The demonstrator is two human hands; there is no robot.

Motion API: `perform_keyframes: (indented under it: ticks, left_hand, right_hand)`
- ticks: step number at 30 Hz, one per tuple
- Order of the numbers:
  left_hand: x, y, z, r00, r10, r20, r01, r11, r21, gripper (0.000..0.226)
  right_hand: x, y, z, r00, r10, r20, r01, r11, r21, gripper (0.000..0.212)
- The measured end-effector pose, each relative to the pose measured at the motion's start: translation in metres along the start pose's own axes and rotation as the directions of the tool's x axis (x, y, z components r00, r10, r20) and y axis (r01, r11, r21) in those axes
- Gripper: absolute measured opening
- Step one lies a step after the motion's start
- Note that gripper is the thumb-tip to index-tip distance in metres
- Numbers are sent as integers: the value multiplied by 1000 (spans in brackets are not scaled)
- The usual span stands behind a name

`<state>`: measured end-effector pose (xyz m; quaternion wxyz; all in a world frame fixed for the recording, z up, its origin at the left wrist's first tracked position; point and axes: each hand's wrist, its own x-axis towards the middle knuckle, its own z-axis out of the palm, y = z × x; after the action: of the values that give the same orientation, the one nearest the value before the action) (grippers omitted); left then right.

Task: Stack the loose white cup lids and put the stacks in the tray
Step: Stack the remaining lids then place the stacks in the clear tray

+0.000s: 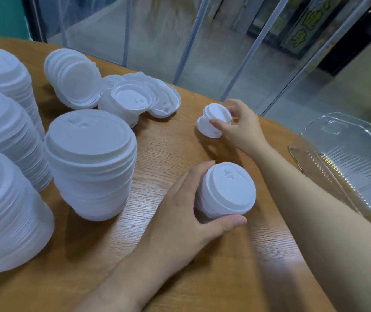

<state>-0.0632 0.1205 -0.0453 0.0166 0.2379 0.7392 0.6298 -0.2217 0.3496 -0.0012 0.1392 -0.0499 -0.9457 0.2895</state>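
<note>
Clearly the gathering step is in hand. On the wooden desk [171,145] the left hand [180,212] grips a short stack of lids [227,190] near the middle, fingers and thumb curled round its sides. Farther off, the right hand [240,122] pinches a few tilted loose lids [213,122]. Tall finished stacks [90,163] stand at the left, with a toppled heap [112,93] behind them. At the right edge lies the clear tray [346,154], apparently without lids. The next move seems to be bringing the far lids onto the near stack, rims aligned so they nest, and only afterwards carrying it rightward.
</note>
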Motion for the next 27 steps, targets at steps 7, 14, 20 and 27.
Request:
perform_keyframes:
  ticks: [7, 14, 20, 27]
  left_hand:
    - [-1, 4, 1, 1000, -9, -12, 9, 1000, -18, 82]
    - [-2, 6, 3, 999, -12, -30, 11, 999, -46, 79]
    - [-3, 8, 2, 999, -8, -43, 6, 998, -63, 79]
    - [-1, 9, -1, 1000, -11, -18, 9, 996, -88, 76]
  right_hand:
    - [-77, -33, -63, 988, -89, -124, 113, 972, 204, 58]
    - [-181, -64, -99, 955, -295, 28, 288, 945, 154, 59]
    - [-192, -58, -85, 933, -334, 135, 315, 938, 141, 52]
    - [-189, -58, -76, 932, -321, 169, 306, 946, 106, 53]
